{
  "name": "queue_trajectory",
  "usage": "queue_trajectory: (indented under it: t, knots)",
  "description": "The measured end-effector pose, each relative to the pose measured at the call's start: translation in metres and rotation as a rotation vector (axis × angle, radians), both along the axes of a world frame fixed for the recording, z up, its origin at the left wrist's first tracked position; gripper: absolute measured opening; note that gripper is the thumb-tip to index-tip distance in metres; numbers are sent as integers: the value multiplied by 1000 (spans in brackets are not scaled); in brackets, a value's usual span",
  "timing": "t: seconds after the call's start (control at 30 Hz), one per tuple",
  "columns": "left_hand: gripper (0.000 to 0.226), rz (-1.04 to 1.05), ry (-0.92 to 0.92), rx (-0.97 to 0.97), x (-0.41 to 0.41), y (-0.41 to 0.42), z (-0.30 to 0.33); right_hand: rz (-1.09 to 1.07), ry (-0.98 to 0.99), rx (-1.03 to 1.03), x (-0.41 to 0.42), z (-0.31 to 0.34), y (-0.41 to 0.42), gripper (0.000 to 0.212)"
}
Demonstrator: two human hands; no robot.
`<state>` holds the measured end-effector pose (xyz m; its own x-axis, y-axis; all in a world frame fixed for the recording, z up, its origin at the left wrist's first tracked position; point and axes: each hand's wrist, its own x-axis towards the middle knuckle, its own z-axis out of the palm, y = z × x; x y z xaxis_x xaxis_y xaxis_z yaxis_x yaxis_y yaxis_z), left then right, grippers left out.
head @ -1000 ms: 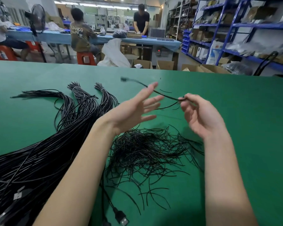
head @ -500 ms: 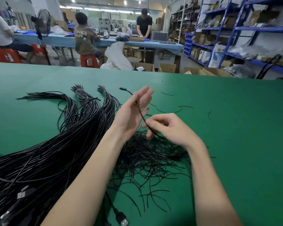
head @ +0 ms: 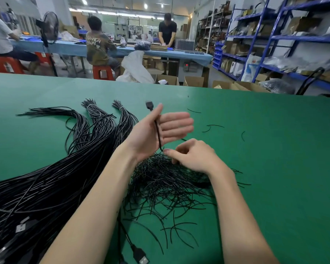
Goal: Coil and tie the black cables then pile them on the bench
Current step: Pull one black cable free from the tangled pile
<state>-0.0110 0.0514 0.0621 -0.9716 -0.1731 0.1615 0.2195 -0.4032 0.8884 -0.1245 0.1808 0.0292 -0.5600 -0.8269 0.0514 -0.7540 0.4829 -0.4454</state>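
Note:
My left hand (head: 160,130) is held up above the green bench (head: 265,168) with its fingers straight and its palm turned right. One black cable (head: 157,132) runs down across that palm, its plug end (head: 149,105) sticking up past the fingertips. Just below the palm, my right hand (head: 191,157) pinches the cable with curled fingers, over a loose heap of thin black ties (head: 170,180). A large mass of long black cables (head: 55,174) lies to the left, with tied bundle ends (head: 95,111) fanned toward the back.
Stray tie pieces (head: 210,127) lie scattered on the bench to the right. A USB plug (head: 139,254) lies near the front edge between my arms. Beyond the far edge are cardboard boxes (head: 192,81), blue shelving (head: 274,44) and people working at a blue table (head: 69,46).
My right hand has come down and left from the bench's middle to just under my left palm, drawing the cable across it. My left hand has turned more upright.

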Motion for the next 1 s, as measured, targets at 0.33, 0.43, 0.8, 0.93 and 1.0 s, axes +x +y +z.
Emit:
queue_trajectory:
  t: [0.33, 0.43, 0.8, 0.93, 1.0]
  knots:
    - [77, -135, -450, -380, -6, 3, -18, 137, 2, 192, -16, 95, -33, 17]
    - [69, 157, -319, -204, -16, 6, -19, 130, -26, -11, -9, 106, -37, 17]
    - [69, 12, 98, 226, 7, -16, -5, 166, -466, -108, -12, 16, -19, 54]
    - [70, -88, -103, -123, 10, -15, -7, 290, -189, 58, -30, 36, -29, 22]
    - [67, -168, -169, -219, 9, -14, -9, 296, -55, 164, -39, 53, -34, 33]
